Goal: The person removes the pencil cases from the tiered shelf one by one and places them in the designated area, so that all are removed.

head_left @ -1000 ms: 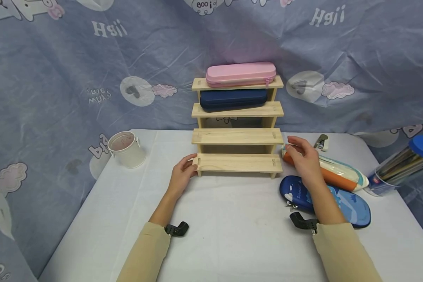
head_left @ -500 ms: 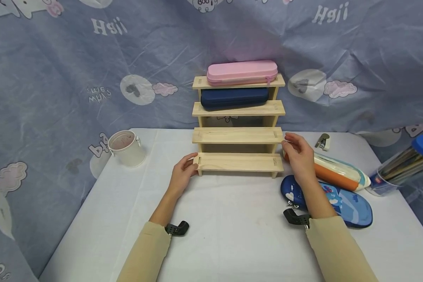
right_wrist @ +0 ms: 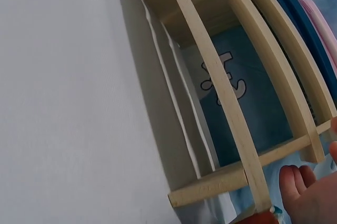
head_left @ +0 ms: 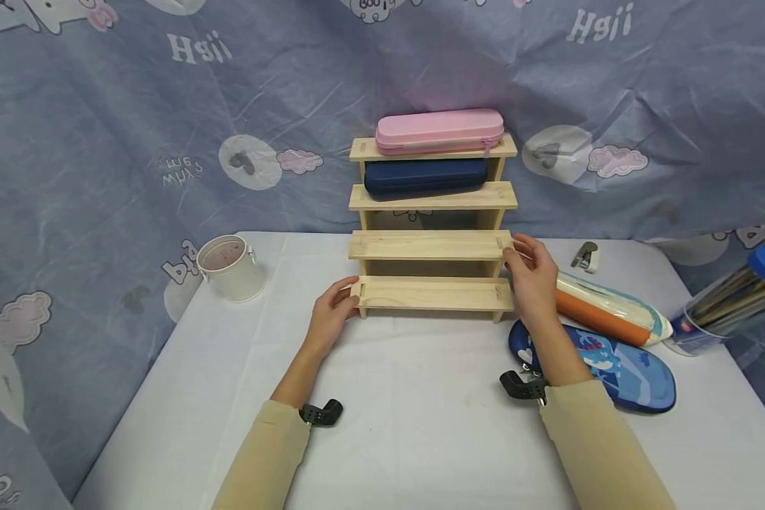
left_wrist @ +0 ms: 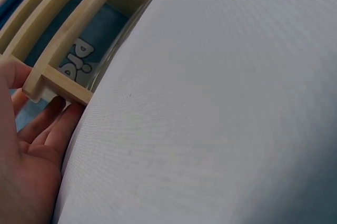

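The left hand (head_left: 330,316) grips the wooden rack (head_left: 430,292); whether the right hand (head_left: 533,282) does, I can't tell. White tabletop (head_left: 421,418) beneath both, printed cloth (head_left: 127,127) beyond.

The white table (head_left: 421,425) bears rack (head_left: 430,244), bucket (head_left: 241,278), orange case (head_left: 599,312), blue case (head_left: 640,379), jar (head_left: 691,336)

Head looks down; nearer wrist views, seemingly tilted, share shelf (head_left: 430,244).
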`<action>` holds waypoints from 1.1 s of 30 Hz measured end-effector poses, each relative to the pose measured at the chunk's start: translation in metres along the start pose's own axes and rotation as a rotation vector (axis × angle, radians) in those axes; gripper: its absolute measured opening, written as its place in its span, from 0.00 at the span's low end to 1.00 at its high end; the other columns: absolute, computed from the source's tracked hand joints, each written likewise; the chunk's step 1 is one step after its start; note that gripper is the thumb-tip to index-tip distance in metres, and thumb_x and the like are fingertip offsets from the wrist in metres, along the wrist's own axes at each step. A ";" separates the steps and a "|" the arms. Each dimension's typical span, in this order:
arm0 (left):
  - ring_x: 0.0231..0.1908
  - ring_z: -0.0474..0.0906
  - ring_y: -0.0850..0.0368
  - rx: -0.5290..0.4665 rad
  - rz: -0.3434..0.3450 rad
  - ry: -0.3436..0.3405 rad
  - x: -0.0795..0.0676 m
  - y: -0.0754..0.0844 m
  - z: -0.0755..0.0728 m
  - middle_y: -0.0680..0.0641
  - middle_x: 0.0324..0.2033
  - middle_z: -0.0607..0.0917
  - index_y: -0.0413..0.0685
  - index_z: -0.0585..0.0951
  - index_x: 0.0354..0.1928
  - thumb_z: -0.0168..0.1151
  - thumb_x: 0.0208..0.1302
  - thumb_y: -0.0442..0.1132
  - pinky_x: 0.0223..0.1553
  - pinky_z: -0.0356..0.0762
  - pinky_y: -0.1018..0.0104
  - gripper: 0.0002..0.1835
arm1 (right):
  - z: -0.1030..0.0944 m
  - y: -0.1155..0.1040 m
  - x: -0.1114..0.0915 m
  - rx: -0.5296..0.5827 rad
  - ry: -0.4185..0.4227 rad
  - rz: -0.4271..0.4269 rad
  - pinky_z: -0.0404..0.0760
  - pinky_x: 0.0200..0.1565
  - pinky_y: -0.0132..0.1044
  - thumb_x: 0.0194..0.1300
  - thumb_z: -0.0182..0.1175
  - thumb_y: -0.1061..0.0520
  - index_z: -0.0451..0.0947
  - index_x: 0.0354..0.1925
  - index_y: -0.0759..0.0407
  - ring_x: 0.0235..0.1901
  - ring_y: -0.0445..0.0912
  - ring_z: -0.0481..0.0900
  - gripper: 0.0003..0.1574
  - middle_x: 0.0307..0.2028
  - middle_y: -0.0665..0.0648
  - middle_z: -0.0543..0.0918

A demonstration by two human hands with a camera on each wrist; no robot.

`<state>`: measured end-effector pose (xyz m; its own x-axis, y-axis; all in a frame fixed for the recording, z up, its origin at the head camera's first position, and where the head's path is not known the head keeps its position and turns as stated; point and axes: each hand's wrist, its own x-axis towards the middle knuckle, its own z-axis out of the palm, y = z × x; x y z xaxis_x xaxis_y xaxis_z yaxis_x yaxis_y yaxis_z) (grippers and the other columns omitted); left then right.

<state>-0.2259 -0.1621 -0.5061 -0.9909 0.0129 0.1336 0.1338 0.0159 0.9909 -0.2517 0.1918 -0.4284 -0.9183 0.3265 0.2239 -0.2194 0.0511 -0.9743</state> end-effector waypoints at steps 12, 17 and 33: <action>0.47 0.81 0.49 0.000 0.004 -0.001 0.000 -0.003 0.004 0.43 0.51 0.81 0.55 0.76 0.61 0.57 0.65 0.36 0.43 0.83 0.59 0.22 | 0.007 0.015 -0.001 -0.104 0.008 0.044 0.73 0.39 0.33 0.65 0.61 0.47 0.74 0.61 0.48 0.43 0.45 0.71 0.26 0.61 0.51 0.68; 0.47 0.80 0.48 0.003 0.011 -0.005 0.000 -0.003 0.006 0.42 0.51 0.80 0.54 0.76 0.61 0.57 0.65 0.36 0.43 0.83 0.60 0.22 | 0.007 0.018 -0.004 -0.137 0.001 0.057 0.71 0.35 0.34 0.67 0.58 0.43 0.72 0.62 0.43 0.41 0.44 0.70 0.27 0.66 0.45 0.65; 0.49 0.80 0.50 0.027 -0.008 -0.015 0.000 0.004 0.000 0.41 0.53 0.80 0.54 0.75 0.63 0.56 0.67 0.36 0.45 0.82 0.60 0.22 | 0.014 0.021 -0.006 -0.146 0.026 0.008 0.71 0.37 0.33 0.66 0.59 0.40 0.71 0.63 0.42 0.43 0.44 0.72 0.29 0.56 0.48 0.77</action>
<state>-0.2259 -0.1622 -0.5025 -0.9917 0.0278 0.1253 0.1265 0.0431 0.9910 -0.2558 0.1779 -0.4500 -0.9105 0.3518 0.2171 -0.1600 0.1841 -0.9698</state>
